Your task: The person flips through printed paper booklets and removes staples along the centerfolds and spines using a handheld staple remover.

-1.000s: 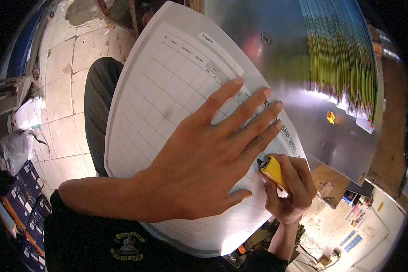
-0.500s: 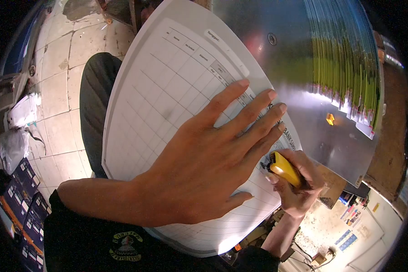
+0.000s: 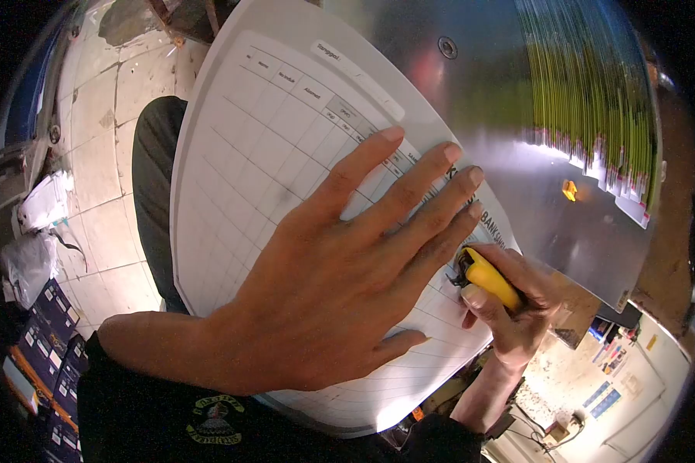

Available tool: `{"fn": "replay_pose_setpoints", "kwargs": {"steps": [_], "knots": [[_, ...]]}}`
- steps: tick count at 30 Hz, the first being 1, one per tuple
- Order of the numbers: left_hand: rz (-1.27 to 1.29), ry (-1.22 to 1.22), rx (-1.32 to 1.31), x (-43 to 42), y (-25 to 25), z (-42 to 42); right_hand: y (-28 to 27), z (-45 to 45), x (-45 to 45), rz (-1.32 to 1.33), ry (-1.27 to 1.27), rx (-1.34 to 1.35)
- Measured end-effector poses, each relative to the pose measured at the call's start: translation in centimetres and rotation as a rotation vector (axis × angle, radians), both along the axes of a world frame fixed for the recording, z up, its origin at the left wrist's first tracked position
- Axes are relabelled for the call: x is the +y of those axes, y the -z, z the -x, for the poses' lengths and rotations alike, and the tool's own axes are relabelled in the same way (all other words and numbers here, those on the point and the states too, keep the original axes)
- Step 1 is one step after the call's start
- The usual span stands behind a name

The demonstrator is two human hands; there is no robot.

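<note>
A large white pad of printed forms (image 3: 232, 170), with a ruled table and a header partly reading BANK, lies tilted across my lap against the metal surface. My left hand (image 3: 347, 262) rests palm down on it, fingers spread towards the header edge and thumb apart. By the right edge of the forms, my right hand (image 3: 517, 309) is closed around a small yellow stapler (image 3: 493, 279) with a dark metal end. That end is at the sheet, just right of my left fingers. Some of my right fingers are hidden behind the stapler and paper.
A shiny metal table (image 3: 502, 154) carries a long row of stacked green-and-blue printed sheets (image 3: 587, 100). A small yellow object (image 3: 570, 190) lies in front of them. Dark boxes (image 3: 42, 332) and a plastic bag (image 3: 31, 262) stand on the tiled floor at left.
The top of the form pad and my left hand have shifted slightly left in view. My right hand keeps hold of the stapler at the paper's edge, a little farther right.
</note>
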State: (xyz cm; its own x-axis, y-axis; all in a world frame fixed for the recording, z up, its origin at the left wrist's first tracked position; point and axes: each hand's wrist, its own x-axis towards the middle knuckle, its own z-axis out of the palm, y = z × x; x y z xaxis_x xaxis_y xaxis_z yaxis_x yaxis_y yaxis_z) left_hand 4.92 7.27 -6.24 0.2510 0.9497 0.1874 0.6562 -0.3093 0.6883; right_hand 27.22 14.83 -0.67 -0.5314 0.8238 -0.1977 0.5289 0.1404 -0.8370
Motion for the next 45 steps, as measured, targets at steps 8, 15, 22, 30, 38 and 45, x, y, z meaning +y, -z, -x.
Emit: {"fn": "replay_pose_setpoints", "kwargs": {"steps": [8, 15, 22, 30, 38, 45], "knots": [[-0.005, -0.004, -0.038, -0.1, 0.0, 0.2, 0.5, 0.5, -0.1, 0.042, 0.243, 0.048], [-0.011, -0.004, -0.094, -0.2, 0.6, 0.0, 0.0, -2.7, -2.5, -0.337, 0.156, -0.104], [-0.038, -0.017, -0.088, -0.3, 1.0, -0.3, 0.5, -1.6, -2.6, -0.847, -0.307, -0.279], [-0.038, -0.012, -0.069, -0.2, 0.8, -0.1, 1.6, -1.5, -2.5, -0.742, -0.272, -0.147], [-0.035, -0.023, -0.059, -0.3, 0.7, -0.2, 2.0, -1.5, -2.3, -0.706, -0.265, -0.103], [-0.03, -0.023, -0.037, -0.1, 0.4, -0.2, 2.8, -1.5, -3.1, -0.728, -0.169, -0.077]]}}
